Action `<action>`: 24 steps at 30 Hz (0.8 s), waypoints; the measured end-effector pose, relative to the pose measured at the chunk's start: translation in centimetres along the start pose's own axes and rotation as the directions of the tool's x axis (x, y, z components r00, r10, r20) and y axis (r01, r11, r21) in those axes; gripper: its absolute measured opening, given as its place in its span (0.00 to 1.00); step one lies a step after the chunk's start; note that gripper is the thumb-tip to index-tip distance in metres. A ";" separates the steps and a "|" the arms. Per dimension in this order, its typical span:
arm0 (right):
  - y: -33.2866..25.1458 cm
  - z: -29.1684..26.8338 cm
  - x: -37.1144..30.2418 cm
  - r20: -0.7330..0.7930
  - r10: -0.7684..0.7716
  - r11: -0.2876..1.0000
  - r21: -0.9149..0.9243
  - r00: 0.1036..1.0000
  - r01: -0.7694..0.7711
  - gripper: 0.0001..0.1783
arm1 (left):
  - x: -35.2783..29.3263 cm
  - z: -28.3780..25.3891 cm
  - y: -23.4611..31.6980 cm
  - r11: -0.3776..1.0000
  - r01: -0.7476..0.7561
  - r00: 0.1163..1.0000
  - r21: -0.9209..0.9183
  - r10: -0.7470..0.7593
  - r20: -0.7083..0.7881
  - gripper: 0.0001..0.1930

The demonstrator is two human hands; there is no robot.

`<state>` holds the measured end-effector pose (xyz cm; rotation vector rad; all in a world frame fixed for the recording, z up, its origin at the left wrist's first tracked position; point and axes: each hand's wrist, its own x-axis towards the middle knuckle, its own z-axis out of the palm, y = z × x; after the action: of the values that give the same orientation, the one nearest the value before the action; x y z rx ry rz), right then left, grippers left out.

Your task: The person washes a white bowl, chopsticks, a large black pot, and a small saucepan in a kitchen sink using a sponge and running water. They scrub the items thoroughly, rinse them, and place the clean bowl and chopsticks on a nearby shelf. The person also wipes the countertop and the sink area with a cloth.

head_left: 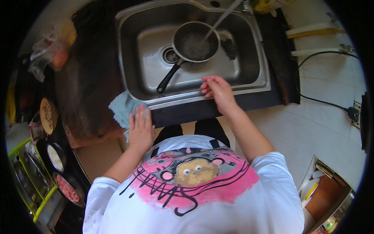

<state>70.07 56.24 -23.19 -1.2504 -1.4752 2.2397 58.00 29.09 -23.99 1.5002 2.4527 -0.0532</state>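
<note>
A steel sink (257, 54) holds a dark frying pan (194, 41), its handle pointing toward me. A stream of tap water (220, 21) falls into the pan. My right hand (217, 90) rests on the sink's front rim, fingers curled, holding nothing. My left hand (140, 126) lies flat, fingers apart, on a light blue cloth (122, 107) at the counter's front edge, left of the sink.
Dark wet counter (89, 85) lies left of the sink, with plastic bags (54, 46) at its far left. Bowls of food (66, 187) and a green-framed rack (27, 179) sit lower left. A black cable (323, 102) crosses the white tiled floor on the right.
</note>
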 end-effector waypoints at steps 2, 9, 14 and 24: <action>-0.1 -1.3 0.4 0.049 0.002 1.000 0.014 0.999 -0.002 0.12 | -0.4 2.1 1.3 0.973 0.106 0.981 -0.204 -0.135 -0.137 0.36; -3.2 -8.7 0.1 0.143 -0.031 0.998 -0.044 0.989 0.037 0.12 | 2.9 2.8 10.1 0.957 -0.117 0.986 -0.264 0.081 -0.143 0.36; -3.7 -17.7 -2.2 0.009 -0.116 0.993 -0.027 0.993 0.117 0.12 | 12.0 0.8 22.3 0.824 -0.492 0.870 -0.281 0.476 -0.126 0.30; -2.5 -32.7 -8.4 -0.375 -0.146 0.974 0.105 0.916 0.198 0.11 | 23.8 1.7 38.9 0.384 -0.532 0.762 -0.755 0.606 -0.229 0.21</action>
<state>98.37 74.77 -21.60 -1.3438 -1.2122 1.8381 82.27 67.57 -27.31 1.6881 1.3487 0.9653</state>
